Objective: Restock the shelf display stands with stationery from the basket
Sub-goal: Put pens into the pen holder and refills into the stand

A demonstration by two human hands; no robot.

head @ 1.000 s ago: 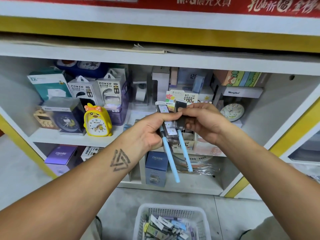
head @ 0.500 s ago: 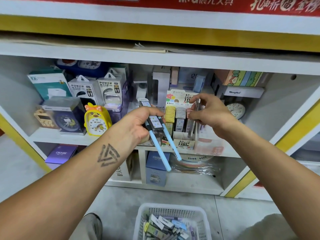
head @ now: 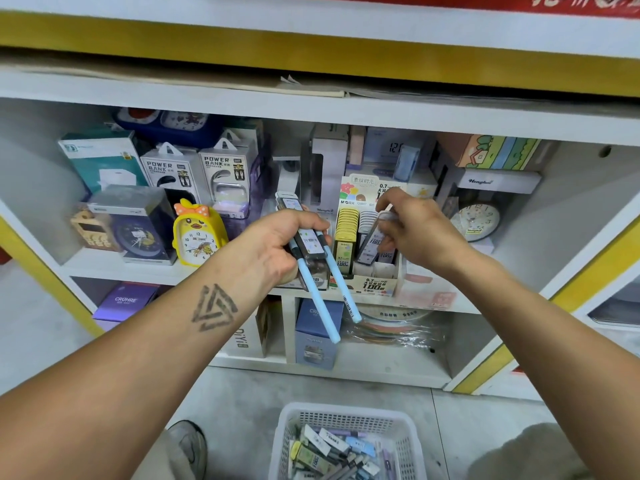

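My left hand [head: 277,247] grips a bundle of stationery: two light-blue pens [head: 323,306] and a few slim lead-refill cases [head: 309,242], held in front of the middle shelf. My right hand [head: 415,233] pinches one dark lead-refill case [head: 372,242] and holds it tilted over the cardboard display stand [head: 374,282]. The stand sits on the shelf with rows of yellow and grey cases in it. The white plastic basket [head: 346,419] stands on the floor below, with several more cases inside.
The shelf holds a yellow duck alarm clock [head: 197,237], power bank boxes [head: 197,171], a boxed blue clock [head: 138,226] and a round white clock [head: 479,221]. Blue boxes [head: 317,332] stand on the lower shelf. My shoe [head: 188,445] is left of the basket.
My hands separated. My right hand took one case from the bundle and carried it right and down to the display stand; my left hand moved slightly left with the rest.
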